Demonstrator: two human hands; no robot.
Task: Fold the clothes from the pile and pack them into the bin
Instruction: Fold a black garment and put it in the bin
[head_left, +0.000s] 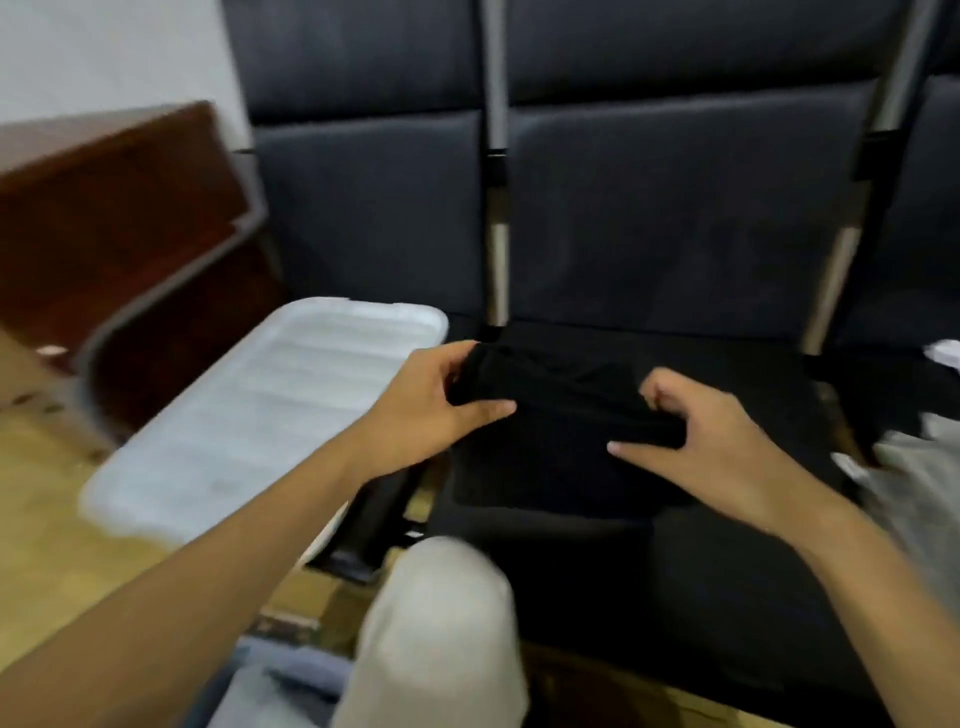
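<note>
Both hands (415, 410) (696, 431) — black garment (561, 415) pinched between

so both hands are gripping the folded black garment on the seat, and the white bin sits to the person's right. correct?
One thing is wrong: the white bin sits to the person's left, not right, beside the seat. The head view shows it. The rest holds: the left hand and the right hand both grip the folded black garment on the seat.
</note>
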